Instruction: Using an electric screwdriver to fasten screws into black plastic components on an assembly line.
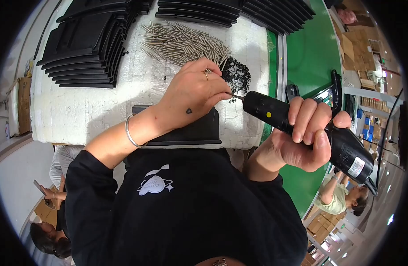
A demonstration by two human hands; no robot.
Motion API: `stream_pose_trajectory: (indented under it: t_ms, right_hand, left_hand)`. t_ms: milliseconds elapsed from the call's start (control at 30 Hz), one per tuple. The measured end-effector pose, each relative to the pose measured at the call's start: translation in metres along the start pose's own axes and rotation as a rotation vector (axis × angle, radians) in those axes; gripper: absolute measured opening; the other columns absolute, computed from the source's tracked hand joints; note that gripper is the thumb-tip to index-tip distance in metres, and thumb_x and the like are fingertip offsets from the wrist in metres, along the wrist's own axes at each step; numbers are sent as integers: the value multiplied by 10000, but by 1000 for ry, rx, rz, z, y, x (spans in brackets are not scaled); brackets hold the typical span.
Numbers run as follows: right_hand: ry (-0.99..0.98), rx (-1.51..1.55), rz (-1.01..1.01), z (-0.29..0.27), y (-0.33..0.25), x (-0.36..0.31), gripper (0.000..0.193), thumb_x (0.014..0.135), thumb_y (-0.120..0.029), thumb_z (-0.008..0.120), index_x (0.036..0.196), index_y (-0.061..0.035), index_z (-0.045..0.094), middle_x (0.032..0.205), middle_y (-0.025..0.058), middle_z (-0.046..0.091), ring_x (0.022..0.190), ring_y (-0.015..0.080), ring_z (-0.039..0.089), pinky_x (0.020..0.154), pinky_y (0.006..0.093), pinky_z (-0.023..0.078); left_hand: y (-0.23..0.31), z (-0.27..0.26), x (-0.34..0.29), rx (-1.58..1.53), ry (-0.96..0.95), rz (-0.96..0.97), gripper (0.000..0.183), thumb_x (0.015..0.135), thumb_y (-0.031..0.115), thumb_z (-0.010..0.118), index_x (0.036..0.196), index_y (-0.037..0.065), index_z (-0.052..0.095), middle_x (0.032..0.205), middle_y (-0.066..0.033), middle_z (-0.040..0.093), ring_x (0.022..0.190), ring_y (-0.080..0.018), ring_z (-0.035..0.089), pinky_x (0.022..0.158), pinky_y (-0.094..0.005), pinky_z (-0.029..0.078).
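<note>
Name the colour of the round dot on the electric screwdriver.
The round dot is yellow; it shows best in the head view.

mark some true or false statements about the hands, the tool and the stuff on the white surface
1. The right hand grips a black power screwdriver. True.
2. The screwdriver's tip points away from the left hand. False: it points toward the left hand's fingers.
3. A heap of small black parts lies next to a pile of metal rods. True.
4. The metal rods are packed in a box. False: they lie loose on the white surface.
5. Stacks of black panels stand beyond the hands. True.
</note>
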State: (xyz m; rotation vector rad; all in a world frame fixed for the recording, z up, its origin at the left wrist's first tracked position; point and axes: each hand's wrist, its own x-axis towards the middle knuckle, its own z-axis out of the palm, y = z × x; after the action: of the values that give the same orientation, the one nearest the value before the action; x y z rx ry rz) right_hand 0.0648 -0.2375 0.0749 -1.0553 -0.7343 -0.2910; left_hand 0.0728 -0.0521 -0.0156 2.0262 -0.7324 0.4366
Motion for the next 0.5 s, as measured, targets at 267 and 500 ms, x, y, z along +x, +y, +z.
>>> stream_pose_trajectory:
  t_ms: [267,500]
  right_hand:
    - [-318,130,43,4,-12,-3,376,760,23,673,964,-101,383,611,12,545,459,146,538,417,268,442]
    - [16,-41,47,16,7,-19,376,769,-21,671,1022,-102,405,601,24,510,437,158,483,460,299,406]
  left_hand:
    - [23,-10,-19,-298,-175,-258,159,746,55,729,900,79,697,844,-21,664,975,-232,587,831,-357,478]
    - [-23,-28,-8,144,42,-104,163,752,160,730,880,66,689,829,-47,617,811,-266,547,743,-355,476]
